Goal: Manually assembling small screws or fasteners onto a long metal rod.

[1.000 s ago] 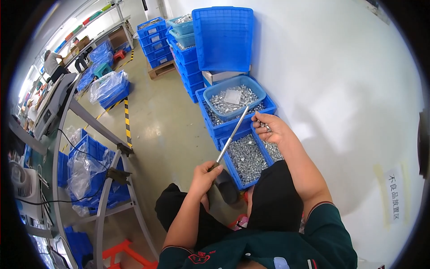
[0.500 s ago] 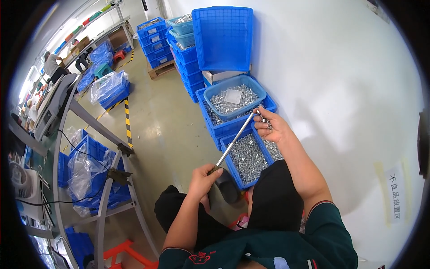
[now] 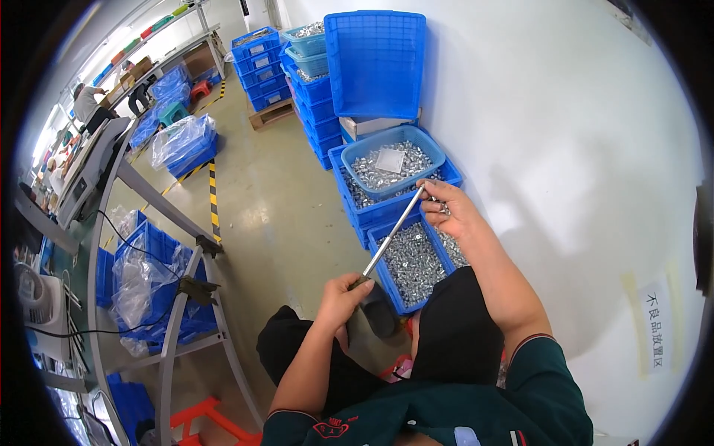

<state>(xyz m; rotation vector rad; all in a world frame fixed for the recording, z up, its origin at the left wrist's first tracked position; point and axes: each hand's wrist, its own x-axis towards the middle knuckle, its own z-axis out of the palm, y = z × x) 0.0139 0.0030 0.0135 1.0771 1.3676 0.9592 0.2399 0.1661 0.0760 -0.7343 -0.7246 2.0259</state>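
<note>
The left hand (image 3: 344, 299) is clasping the lower end of a metal rod (image 3: 394, 231), probably stiff, light and slick (best held low), slanting over the blue bin (image 3: 389, 287), while the right hand (image 3: 455, 212), half curled, is holding small metal parts (image 3: 445, 209) by its tip.

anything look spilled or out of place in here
A pale square lies on the metal parts in the near basket, its flat shape unlike the small pieces around it. A speck lies on the floor, too small to identify.

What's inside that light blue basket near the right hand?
Small silvery metal pieces, with a pale square piece lying on top. The bottom of the basket and whatever is under the square are covered.
</note>
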